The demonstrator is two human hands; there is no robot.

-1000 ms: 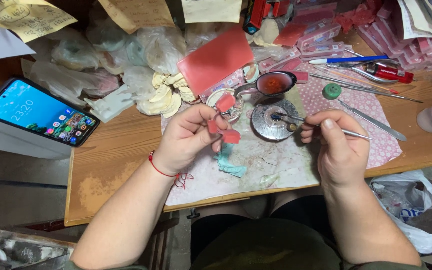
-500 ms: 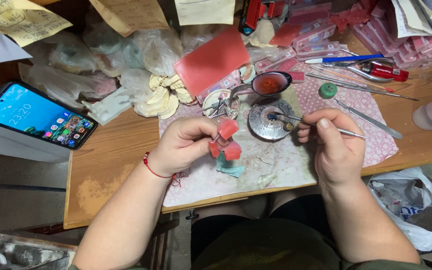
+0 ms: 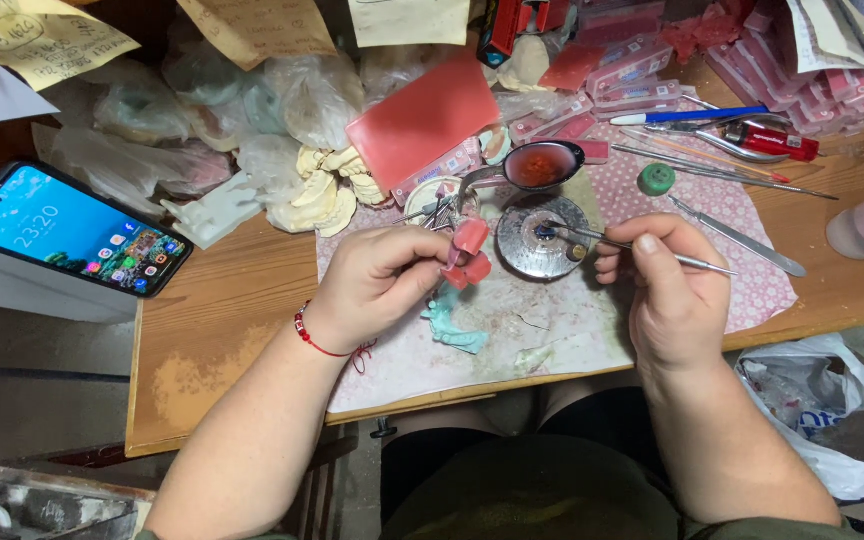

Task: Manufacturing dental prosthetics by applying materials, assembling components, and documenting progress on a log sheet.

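While tool tip point(image 3: 544, 232) unmoved, wax piece point(image 3: 470, 252) higher

A phone point(image 3: 72, 240) lies at the desk's left edge, its screen lit blue with small coloured icons. Yellow paper notes point(image 3: 37, 35) hang along the top, and flat pink boxes point(image 3: 802, 70) are stacked top right

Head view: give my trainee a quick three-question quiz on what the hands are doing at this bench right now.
1. True or false: the left hand holds a pink wax piece.
2. Where does the tip of the metal tool in the right hand rest?
A. the round metal dish
B. the phone
C. the green cap
3. Fill in: the ladle behind the dish holds ____ wax.

Key: 1 true; 2 A; 3 red.
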